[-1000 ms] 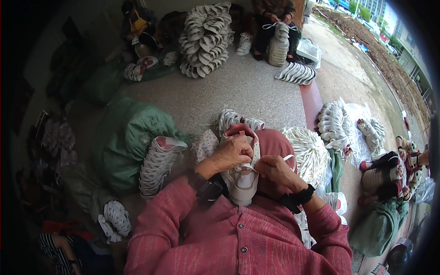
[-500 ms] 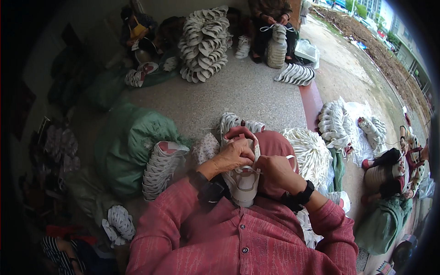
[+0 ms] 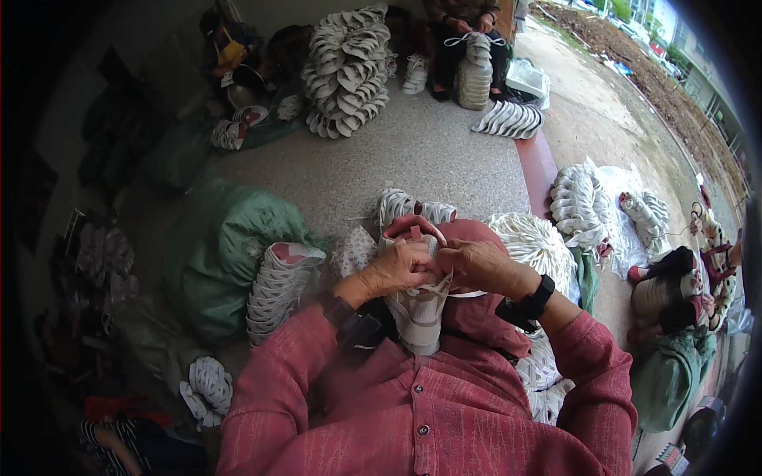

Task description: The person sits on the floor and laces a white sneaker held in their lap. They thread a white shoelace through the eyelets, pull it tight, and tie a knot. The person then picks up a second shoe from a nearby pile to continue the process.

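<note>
A white and beige shoe upper (image 3: 420,327) with a pinkish-red lining stands between my knees, its toe toward me. My left hand (image 3: 399,268) is closed at the upper's opening, fingers bent over the eyelet edge. Close beside it, my right hand (image 3: 486,265) pinches a white shoelace (image 3: 468,294), whose loose part hangs below the fingers. The fingertips of both hands nearly meet over the tongue and partly hide the eyelets. Dark bands circle both wrists.
Nested shoe uppers (image 3: 279,293) stand to the left before a green sack (image 3: 226,262). A bundle of white laces (image 3: 530,246) lies right of my knee. Farther off are a tall stack of uppers (image 3: 347,71) and a co-worker's hands (image 3: 470,28) at another upper.
My right hand has moved up and left, close to my left hand. The lace between them has shifted with it. My left hand stays at the upper's opening.
</note>
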The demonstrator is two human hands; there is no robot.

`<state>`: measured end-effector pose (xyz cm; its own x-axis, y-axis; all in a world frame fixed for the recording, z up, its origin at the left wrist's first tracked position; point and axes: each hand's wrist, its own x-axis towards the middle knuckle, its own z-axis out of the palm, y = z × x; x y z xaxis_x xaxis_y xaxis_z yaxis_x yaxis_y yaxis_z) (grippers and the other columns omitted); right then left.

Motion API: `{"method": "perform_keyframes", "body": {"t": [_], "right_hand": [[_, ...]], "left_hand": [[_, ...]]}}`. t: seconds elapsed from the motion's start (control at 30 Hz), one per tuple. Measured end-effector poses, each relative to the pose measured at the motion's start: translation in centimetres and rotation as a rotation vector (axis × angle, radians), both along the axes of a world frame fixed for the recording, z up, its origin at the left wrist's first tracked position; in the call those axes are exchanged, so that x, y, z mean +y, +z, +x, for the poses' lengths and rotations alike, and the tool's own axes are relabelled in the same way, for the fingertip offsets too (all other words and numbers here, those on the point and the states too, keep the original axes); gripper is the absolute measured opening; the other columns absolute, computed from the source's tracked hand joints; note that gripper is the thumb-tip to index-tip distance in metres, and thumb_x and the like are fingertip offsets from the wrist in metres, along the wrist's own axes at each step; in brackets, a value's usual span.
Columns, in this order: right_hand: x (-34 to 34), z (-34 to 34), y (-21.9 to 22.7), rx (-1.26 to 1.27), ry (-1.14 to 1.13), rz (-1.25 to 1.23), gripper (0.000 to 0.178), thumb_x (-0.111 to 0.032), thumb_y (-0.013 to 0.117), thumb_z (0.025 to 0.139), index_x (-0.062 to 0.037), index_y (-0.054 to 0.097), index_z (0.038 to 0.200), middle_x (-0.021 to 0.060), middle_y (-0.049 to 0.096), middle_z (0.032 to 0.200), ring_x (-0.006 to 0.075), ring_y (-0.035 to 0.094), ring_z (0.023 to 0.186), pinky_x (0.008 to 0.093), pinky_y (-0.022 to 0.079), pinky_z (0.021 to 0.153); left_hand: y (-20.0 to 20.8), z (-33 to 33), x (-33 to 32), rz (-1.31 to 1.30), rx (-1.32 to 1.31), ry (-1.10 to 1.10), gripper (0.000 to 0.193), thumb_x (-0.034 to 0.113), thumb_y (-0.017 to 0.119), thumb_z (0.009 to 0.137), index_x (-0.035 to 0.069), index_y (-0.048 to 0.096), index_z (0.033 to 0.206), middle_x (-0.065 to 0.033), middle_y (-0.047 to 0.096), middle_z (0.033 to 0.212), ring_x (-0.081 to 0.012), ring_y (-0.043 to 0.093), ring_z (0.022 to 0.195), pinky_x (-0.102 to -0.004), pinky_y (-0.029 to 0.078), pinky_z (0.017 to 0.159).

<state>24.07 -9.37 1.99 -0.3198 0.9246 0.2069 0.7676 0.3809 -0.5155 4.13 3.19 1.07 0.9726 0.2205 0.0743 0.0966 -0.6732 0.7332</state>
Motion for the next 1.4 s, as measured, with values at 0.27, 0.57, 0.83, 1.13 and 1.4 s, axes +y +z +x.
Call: {"method": "perform_keyframes", "body": {"t": [0.27, 0.57, 0.83, 1.13, 1.4], "right_hand": [[-0.8, 0.7, -0.9, 0.028, 0.027, 0.166, 0.03, -0.023, 0.078, 0.074, -0.0102, 0.058, 0.093, 0.0094, 0.061, 0.094, 0.0315, 0.063, 0.094, 0.0432, 0.049, 0.08], [-0.2, 0.9, 0.1, 0.054, 0.074, 0.053, 0.027, -0.027, 0.076, 0.079, -0.0111, 0.059, 0.091, 0.0078, 0.061, 0.091, 0.0321, 0.063, 0.089, 0.0427, 0.048, 0.078], [-0.7, 1.5, -1.2, 0.025, 0.021, 0.034, 0.026, -0.03, 0.071, 0.084, -0.0116, 0.057, 0.097, 0.0078, 0.061, 0.1, 0.0311, 0.062, 0.094, 0.0431, 0.047, 0.084], [-1.4, -0.3, 0.3, 0.331, -0.088, -0.07, 0.023, -0.021, 0.068, 0.089, -0.0086, 0.058, 0.105, 0.0083, 0.065, 0.095, 0.0288, 0.067, 0.087, 0.0411, 0.051, 0.075], [-5.9, -2.3, 0.3, 0.848, -0.571, -0.621, 0.028, -0.023, 0.063, 0.096, 0.0036, 0.063, 0.104, 0.0055, 0.066, 0.08, 0.0114, 0.064, 0.062, 0.027, 0.05, 0.049]], "left_hand": [[-0.7, 0.3, -0.2, 0.081, -0.039, 0.013, 0.015, 0.025, 0.073, 0.081, 0.014, 0.073, 0.091, 0.0008, 0.054, 0.079, -0.0156, 0.056, 0.081, -0.0362, 0.038, 0.09], [-1.0, 0.6, -0.7, 0.256, -0.179, 0.003, 0.009, 0.02, 0.073, 0.079, 0.013, 0.068, 0.082, -0.0027, 0.06, 0.082, -0.0233, 0.06, 0.081, -0.0376, 0.041, 0.084], [4.3, -10.3, 12.3, 0.431, -0.313, 0.737, 0.011, 0.01, 0.071, 0.08, 0.003, 0.064, 0.076, -0.0103, 0.063, 0.075, -0.0207, 0.061, 0.065, -0.0323, 0.047, 0.061], [-2.6, -26.8, 14.7, -0.151, -0.15, 1.175, 0.022, 0.011, 0.074, 0.084, 0.001, 0.067, 0.102, 0.0046, 0.059, 0.079, -0.003, 0.049, 0.068, -0.0214, 0.041, 0.062], [-2.7, -14.0, 2.0, 0.042, -0.214, 0.623, 0.019, 0.014, 0.071, 0.087, 0.003, 0.066, 0.102, -0.0049, 0.062, 0.084, -0.0178, 0.061, 0.08, -0.0318, 0.048, 0.073]]}}
